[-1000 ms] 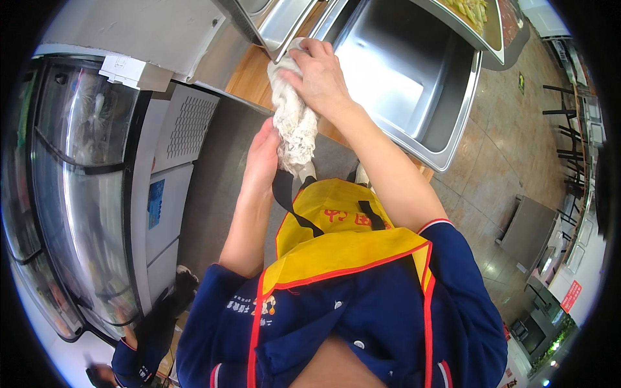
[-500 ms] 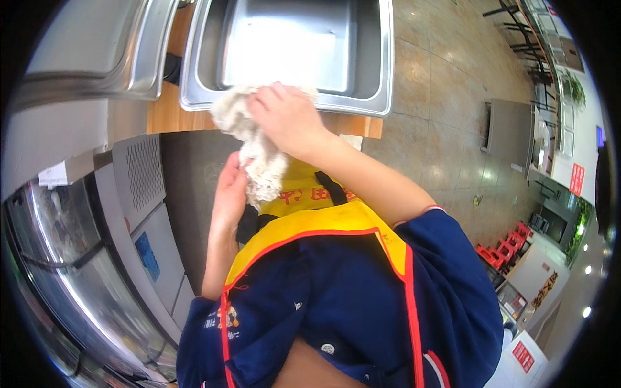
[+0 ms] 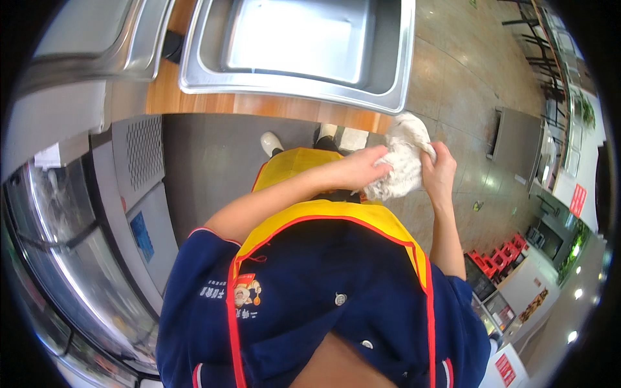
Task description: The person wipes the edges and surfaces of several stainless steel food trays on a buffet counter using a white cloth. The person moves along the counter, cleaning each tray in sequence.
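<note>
Head view: left hand (image 3: 360, 169) and right hand (image 3: 440, 171) gripped the cloth (image 3: 405, 169), fingers (image 3: 444, 153) closed, apparently supporting its left and right sides.

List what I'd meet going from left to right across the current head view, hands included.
Glass-fronted display case, blue sticker, left white shoe, left hand, white cloth, right hand, red stools, red sign.

White lettering (image 3: 210, 288) stands beside a cartoon emblem (image 3: 248, 292) on the navy shirt (image 3: 323, 271). Red signs with pale print mark the right-hand wall (image 3: 590, 167) and a lower white panel (image 3: 509, 350); a blue label (image 3: 141, 237) is too small to read.
</note>
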A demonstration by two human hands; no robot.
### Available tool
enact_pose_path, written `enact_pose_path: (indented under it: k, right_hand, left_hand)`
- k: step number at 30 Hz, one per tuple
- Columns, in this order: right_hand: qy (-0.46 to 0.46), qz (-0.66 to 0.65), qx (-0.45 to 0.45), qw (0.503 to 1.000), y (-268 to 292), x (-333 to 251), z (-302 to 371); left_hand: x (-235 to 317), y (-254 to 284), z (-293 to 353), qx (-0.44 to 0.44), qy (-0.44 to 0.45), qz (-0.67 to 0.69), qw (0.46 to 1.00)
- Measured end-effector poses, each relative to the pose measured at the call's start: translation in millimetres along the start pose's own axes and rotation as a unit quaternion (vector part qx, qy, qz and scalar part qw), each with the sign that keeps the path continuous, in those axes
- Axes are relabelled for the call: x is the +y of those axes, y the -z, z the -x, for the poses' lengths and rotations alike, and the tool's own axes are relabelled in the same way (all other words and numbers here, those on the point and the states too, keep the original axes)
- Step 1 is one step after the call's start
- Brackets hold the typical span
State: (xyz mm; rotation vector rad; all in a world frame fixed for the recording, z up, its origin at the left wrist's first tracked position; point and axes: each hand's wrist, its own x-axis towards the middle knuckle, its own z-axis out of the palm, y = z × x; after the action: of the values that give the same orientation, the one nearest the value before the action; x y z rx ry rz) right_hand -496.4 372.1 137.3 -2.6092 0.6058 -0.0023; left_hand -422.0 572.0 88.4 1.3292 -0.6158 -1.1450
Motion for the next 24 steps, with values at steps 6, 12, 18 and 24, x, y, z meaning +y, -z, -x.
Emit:
enact_pose_path:
  k: [6,12,18,24]
  right_hand:
    - [-0.057,-0.275,0.000,0.960,-106.8,-11.0,21.5]
    - [0.289,-0.023,-0.076,0.954,-197.7,-115.5,3.6]
    - [0.460,-0.046,-0.154,0.873,-244.8,-174.3,-14.3]
    - [0.529,-0.080,-0.138,0.833,-300.0,-271.8,-1.5]
  left_hand:
    - [-41.1,34.4,60.4,0.047,0.100,0.105,0.988]
    - [-137.6,76.6,129.5,0.358,0.162,0.091,0.915]
    - [-109.0,76.9,185.6,0.435,0.139,0.212,0.864]
    - [-130.0,83.2,235.0,0.627,0.111,0.248,0.731]
